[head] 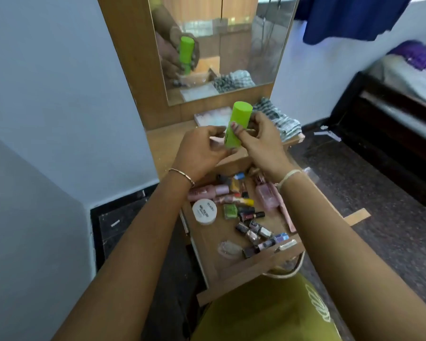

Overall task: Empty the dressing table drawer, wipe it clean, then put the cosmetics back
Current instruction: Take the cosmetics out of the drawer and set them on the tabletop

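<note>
A bright green cylindrical bottle (pixel 236 124) is held upright above the dressing table top (pixel 162 148). My right hand (pixel 261 141) grips its side, thumb across the front. My left hand (pixel 199 148) has its fingers curled round the bottle's lower end. Below my hands the wooden drawer (pixel 243 269) stands pulled out. It holds several nail polish bottles (pixel 253 230), a white round jar (pixel 204 211), a pink bottle (pixel 209 191), a pink flask (pixel 267 196) and a small green box (pixel 229 211).
A mirror (pixel 221 45) behind the table reflects the hands and bottle. A striped cloth (pixel 280 119) and a flat box (pixel 212 115) lie on the table top. A bed (pixel 403 94) stands at right, a dark floor between. A yellow-green bag (pixel 268 311) is at the drawer front.
</note>
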Demonstrator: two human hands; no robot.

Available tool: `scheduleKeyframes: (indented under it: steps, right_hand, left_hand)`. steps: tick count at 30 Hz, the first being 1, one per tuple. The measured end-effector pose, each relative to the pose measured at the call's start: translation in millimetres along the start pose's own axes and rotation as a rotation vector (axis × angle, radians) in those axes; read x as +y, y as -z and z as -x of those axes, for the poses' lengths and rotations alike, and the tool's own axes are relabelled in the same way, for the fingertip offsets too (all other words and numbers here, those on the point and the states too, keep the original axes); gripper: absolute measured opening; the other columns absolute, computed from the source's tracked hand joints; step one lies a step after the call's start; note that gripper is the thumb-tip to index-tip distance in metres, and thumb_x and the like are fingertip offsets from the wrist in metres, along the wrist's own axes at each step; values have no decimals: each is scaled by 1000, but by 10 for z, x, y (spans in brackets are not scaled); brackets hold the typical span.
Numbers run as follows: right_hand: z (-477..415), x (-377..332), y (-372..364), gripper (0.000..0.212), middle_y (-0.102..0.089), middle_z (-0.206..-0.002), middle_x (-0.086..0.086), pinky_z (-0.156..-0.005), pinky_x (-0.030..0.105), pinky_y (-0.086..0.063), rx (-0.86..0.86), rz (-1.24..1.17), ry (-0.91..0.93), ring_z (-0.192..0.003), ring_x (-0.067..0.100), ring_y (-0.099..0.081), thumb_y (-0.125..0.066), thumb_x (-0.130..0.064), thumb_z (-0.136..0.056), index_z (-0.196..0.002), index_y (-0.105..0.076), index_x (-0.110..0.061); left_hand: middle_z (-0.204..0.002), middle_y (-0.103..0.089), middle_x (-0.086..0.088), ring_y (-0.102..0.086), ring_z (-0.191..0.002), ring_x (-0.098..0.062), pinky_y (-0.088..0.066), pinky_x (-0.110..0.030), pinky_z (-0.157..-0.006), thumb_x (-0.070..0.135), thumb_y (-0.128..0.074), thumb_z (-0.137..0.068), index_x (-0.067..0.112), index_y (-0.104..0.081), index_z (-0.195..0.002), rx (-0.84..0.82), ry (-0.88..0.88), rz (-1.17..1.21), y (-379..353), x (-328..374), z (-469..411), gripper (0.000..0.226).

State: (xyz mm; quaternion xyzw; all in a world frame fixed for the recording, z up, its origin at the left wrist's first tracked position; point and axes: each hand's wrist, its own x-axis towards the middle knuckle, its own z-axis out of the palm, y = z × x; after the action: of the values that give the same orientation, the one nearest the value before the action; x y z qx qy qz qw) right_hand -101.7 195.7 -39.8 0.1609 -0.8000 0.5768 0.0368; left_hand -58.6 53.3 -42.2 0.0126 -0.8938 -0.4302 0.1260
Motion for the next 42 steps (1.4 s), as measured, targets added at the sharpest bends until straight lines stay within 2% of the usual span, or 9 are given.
scheduleKeyframes:
  steps: [4,8,10,25,31,34,36,39,42]
  right_hand:
    - [-486,84,-57,31,-63,-107,3,-84,30,-49,53,13,16,-94,13,-58,-62,-23,-92,-117,-54,-6]
    - [-858,202,-164,32,-63,-98,1,-85,48,-50,86,58,14,-92,25,-61,-63,-28,-91,-114,-57,-9]
    - [-989,259,-224,31,-64,-100,3,-86,50,-50,75,82,15,-94,26,-62,-64,-27,-90,-114,-57,-8]
    - [-1144,455,-331,44,-63,-113,13,-88,43,-48,52,272,-20,-100,28,-60,-67,-31,-88,-121,-53,-6]
    - [-499,388,-159,32,-56,-99,0,-81,37,-48,231,295,74,-88,21,-58,-66,-25,-83,-110,-52,-16]
    - [13,406,-76,18,-57,-84,-2,-69,32,-44,110,337,119,-73,15,-54,-61,-15,-82,-98,-55,-16]
    - [316,474,-69,10,-59,-81,-5,-67,29,-42,-59,411,90,-73,13,-54,-61,-15,-84,-93,-59,-17]
    - [626,661,-110,11,-61,-85,-5,-71,27,-41,-210,563,63,-83,18,-58,-64,-15,-81,-92,-64,-17]
    - [793,778,-154,22,-64,-102,6,-79,36,-48,-286,777,43,-99,28,-59,-61,-18,-84,-106,-64,-17]
  left_hand:
    - [-125,-63,-8,-58,-115,-23,-47,-34,-96,38,-80,-71,9,-58,-127,-54,100,-285,62,-305,-239,67]
    - [-120,-61,-10,-53,-115,-31,-47,-40,-93,52,-72,-72,13,-61,-118,-112,141,-503,82,-529,-339,62]
    - [-125,-59,-6,-49,-119,-29,-45,-43,-96,60,-70,-71,19,-61,-118,-128,168,-564,79,-575,-363,63]
    - [-130,-57,3,-48,-123,-22,-45,-43,-98,67,-70,-64,26,-58,-125,-81,215,-532,67,-628,-338,74]
    - [-113,-62,-2,-53,-113,-24,-48,-41,-92,45,-79,-67,24,-64,-105,23,194,-469,94,-549,-96,46]
    - [-96,-65,-1,-58,-96,-21,-49,-35,-79,26,-75,-74,21,-66,-88,71,102,-395,22,-417,287,18]
    - [-89,-69,0,-62,-86,-17,-45,-26,-70,20,-72,-77,20,-69,-83,-12,86,-335,-61,-350,537,7]
    - [-102,-69,-4,-62,-96,-21,-46,-28,-77,20,-70,-78,18,-70,-101,-197,28,-376,-203,-350,805,23]
    - [-125,-59,-6,-55,-115,-26,-45,-34,-94,17,-72,-75,20,-55,-128,-350,0,-470,-327,-402,931,55]
